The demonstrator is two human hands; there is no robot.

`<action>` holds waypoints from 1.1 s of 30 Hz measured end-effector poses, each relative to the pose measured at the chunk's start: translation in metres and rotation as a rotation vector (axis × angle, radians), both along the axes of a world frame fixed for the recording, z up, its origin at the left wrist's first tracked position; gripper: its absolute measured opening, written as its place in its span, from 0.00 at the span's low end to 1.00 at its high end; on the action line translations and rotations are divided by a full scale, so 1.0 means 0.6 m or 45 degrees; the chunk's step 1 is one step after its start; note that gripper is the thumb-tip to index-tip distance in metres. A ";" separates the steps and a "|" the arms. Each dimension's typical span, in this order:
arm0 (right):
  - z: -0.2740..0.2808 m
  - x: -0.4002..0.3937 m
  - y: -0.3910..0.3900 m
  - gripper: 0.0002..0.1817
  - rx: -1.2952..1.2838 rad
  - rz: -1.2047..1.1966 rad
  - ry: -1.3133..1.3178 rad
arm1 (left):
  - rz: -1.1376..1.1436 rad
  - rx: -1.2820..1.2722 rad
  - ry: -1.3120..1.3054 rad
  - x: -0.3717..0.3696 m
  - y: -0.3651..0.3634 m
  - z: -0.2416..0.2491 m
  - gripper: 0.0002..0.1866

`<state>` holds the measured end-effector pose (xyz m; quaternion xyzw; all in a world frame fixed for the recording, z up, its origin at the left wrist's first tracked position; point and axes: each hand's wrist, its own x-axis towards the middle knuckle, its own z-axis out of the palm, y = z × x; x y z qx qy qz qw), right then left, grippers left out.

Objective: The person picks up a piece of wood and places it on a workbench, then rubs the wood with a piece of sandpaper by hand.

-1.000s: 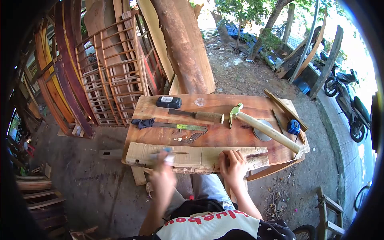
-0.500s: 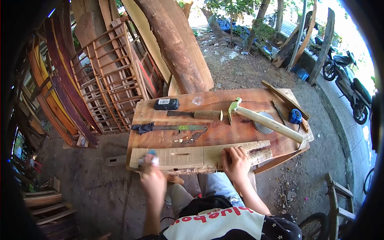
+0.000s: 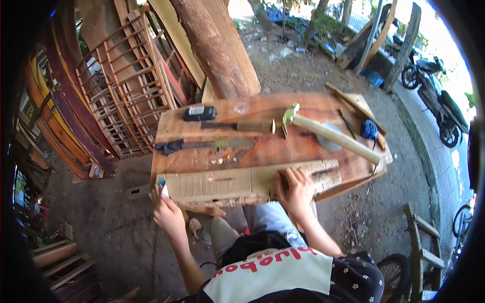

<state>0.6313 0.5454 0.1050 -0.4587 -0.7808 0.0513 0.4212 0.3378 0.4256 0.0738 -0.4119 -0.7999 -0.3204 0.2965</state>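
A pale wooden board [image 3: 217, 186] with a small slot lies along the near edge of the wooden table [image 3: 202, 164]. At the board's left end, my left hand [image 3: 169, 214] is closed round a small white and blue object [image 3: 163, 187], too small to name. My right hand [image 3: 294, 189] rests on the board's right part with curled fingers. Behind the board lie a file with a dark wrapped handle [image 3: 217, 144], a chisel [image 3: 255, 125], a hammer [image 3: 336, 135] and a black box-like object [image 3: 199, 113].
A blue tape measure [image 3: 369, 129], a round grey disc [image 3: 328, 143] and a wood strip [image 3: 353, 107] are on the table's right side. Wooden racks [image 3: 121, 86] and a large slab [image 3: 212, 45] stand behind left. A motorbike [image 3: 437, 98] is at right.
My left hand has moved left, off the board's top to its left end, with the small object. My right hand stays on the board. The view has shifted, so the table appears higher.
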 end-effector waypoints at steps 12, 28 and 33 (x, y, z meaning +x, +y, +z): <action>-0.017 -0.003 0.006 0.04 0.065 -0.046 0.027 | 0.184 -0.684 -0.752 0.064 0.028 0.078 0.19; -0.014 -0.005 0.006 0.03 0.054 -0.039 0.034 | 0.175 -0.430 -0.154 0.021 0.073 0.069 0.23; -0.017 -0.006 0.010 0.04 0.086 -0.071 0.025 | -0.470 -0.285 -0.112 0.201 0.070 0.024 0.18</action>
